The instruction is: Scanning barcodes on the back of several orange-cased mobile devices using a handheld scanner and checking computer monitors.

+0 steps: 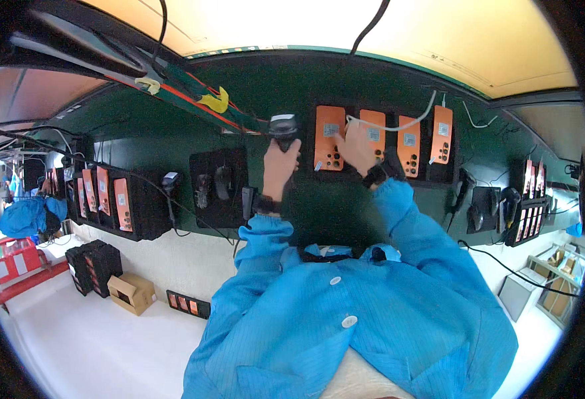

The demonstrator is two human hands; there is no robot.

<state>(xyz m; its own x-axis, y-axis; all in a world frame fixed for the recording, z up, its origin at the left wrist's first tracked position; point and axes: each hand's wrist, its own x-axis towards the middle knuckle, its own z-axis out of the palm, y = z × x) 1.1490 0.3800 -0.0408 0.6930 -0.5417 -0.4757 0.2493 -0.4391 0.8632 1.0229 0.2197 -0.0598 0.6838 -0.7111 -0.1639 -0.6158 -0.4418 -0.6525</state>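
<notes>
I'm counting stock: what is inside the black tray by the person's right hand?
Four orange phones show in the black tray, with a white cable crossing over. The right hand partly covers the second phone from the left; anything beneath the phones is hidden.

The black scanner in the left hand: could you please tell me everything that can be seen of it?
The black scanner looks like plastic, with a rounded, shiny head and a pale patch near its far end. The left hand wraps its lower part, hiding most of it. It points forward, left of an orange phone; whether it touches the green table is unclear.
</notes>
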